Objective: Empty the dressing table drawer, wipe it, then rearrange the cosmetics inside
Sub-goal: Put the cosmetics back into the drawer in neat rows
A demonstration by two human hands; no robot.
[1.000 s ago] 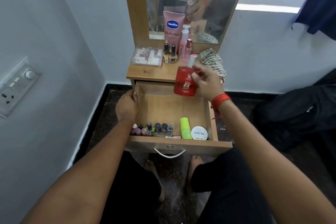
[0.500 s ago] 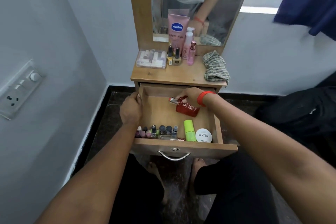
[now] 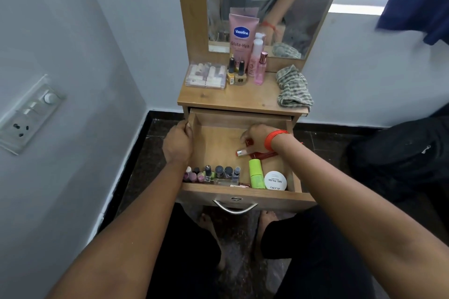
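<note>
The wooden drawer (image 3: 218, 138) is pulled out under the dressing table top. My left hand (image 3: 178, 144) grips its left wall. Inside the drawer my right hand (image 3: 255, 137) holds a red perfume bottle (image 3: 257, 153) lying on its side on the drawer floor, cap pointing left; my wrist hides most of it. Along the drawer's front stand several small nail polish bottles (image 3: 213, 173), a green tube (image 3: 256, 173) and a white round nail polish remover tub (image 3: 275, 180).
On the table top (image 3: 243, 99) are a clear box of small items (image 3: 206, 76), two yellow nail polish bottles (image 3: 235, 73), a pink Vaseline tube (image 3: 241, 36), two pink bottles (image 3: 257, 60) and a checked cloth (image 3: 294, 87). A mirror stands behind; a switch panel (image 3: 29, 111) is on the left wall.
My right hand brought the red bottle down from above the table top into the drawer and laid it on the drawer floor. My left hand stayed on the drawer's left wall.
</note>
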